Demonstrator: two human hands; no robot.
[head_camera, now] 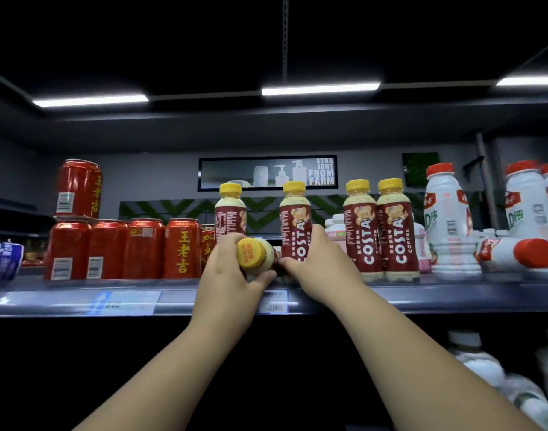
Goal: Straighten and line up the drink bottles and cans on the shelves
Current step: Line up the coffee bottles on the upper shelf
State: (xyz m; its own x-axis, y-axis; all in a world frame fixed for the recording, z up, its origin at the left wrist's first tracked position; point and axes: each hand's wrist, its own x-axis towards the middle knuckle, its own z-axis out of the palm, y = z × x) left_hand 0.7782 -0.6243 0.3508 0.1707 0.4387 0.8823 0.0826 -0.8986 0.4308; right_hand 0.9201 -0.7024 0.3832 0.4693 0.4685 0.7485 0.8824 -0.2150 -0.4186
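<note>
Head view: the left grip [232, 272] clasps a tipped, yellow-capped brown plastic coffee bottle [251, 253] at the front of the grey metal shelf [79, 293]. The right grip [313, 259] curls round an upright matching bottle [295, 219] just beside it.

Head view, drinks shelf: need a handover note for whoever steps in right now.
Left hand: grips the tipped Costa bottle, cap toward the camera, at the shelf front.
Right hand: curled round the base of the upright Costa bottle beside it.
Done: Costa pair on the right stands side by side, labels forward; red can row upright.
To do: stand the tipped bottle up in line; turn the rear Costa bottle, label sideways; sort the tilted can stacked on the row; right the fallen white bottle.
</note>
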